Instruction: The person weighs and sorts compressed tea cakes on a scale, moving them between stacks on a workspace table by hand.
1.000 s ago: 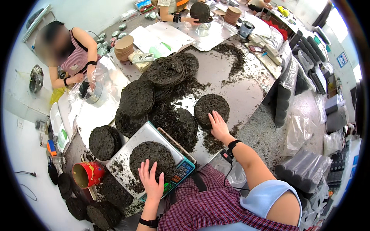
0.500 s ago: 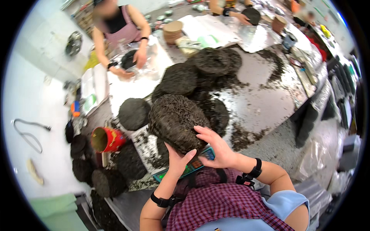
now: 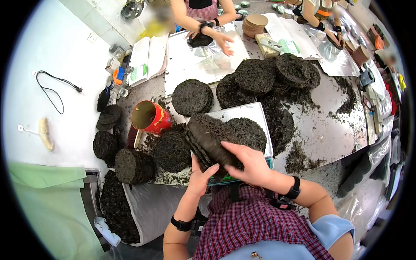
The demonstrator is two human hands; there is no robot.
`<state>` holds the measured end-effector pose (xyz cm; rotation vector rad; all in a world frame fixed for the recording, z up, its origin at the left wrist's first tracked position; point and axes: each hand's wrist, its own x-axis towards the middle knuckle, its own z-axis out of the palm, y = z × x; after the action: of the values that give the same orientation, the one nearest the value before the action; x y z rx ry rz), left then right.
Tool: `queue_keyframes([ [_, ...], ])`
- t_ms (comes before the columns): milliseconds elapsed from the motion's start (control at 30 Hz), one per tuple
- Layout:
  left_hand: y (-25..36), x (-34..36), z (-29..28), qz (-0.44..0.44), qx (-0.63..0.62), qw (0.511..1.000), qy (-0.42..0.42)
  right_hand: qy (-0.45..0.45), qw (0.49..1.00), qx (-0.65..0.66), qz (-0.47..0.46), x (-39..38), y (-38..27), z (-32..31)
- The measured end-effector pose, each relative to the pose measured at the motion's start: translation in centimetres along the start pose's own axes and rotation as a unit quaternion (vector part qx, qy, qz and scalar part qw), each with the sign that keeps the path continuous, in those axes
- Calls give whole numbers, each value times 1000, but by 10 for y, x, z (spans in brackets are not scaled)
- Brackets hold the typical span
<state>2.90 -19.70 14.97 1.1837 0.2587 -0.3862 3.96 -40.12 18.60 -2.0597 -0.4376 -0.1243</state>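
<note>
Between my two hands is a thick, dark round cake of what looks like dried seaweed (image 3: 206,141), tilted up on its edge. My left hand (image 3: 200,177) supports its lower side, thumb up. Across its right face lies my right hand (image 3: 253,167), fingers stretched over it. Behind it, another dark cake (image 3: 248,135) rests on the white square tray (image 3: 267,145) of a teal scale (image 3: 271,163), mostly hidden by my hands and the cake. A flat dark cake (image 3: 172,151) lies just left of the tray.
A red tin (image 3: 157,119) stands left beside a brush (image 3: 133,137). Stacked cakes (image 3: 255,77) and loose flakes (image 3: 299,158) cover the table's far middle and right. Across the table, one co-worker's hands (image 3: 223,41) work over plastic film; another person (image 3: 323,19) works at far right.
The view has swung left. The cake in my hands has tipped more onto its edge, and the tray with the cake on it shows more. The co-worker's hand has lifted off the dark cake.
</note>
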Motion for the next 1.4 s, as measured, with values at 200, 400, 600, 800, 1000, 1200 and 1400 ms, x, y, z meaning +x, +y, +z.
queue_keyframes([
  [200,-6,12,-9,-6,-12,1000,-1,59,992,-99,-42,0,25,-7],
  [400,1,7,-34,15,-41,998,47,158,986,-17,50,0,33,-17],
  [600,26,-24,-121,154,-150,956,198,227,893,311,233,-40,83,-10],
  [800,25,-22,-121,136,-233,956,111,161,970,56,175,-48,86,6],
  [1000,-8,23,-25,43,-151,986,-57,137,745,528,385,2,37,-4],
  [1200,-54,84,-184,287,320,814,390,482,734,376,294,-78,155,-101],
  [1400,-145,87,-301,-15,343,810,475,507,641,370,442,-233,351,-123],
])
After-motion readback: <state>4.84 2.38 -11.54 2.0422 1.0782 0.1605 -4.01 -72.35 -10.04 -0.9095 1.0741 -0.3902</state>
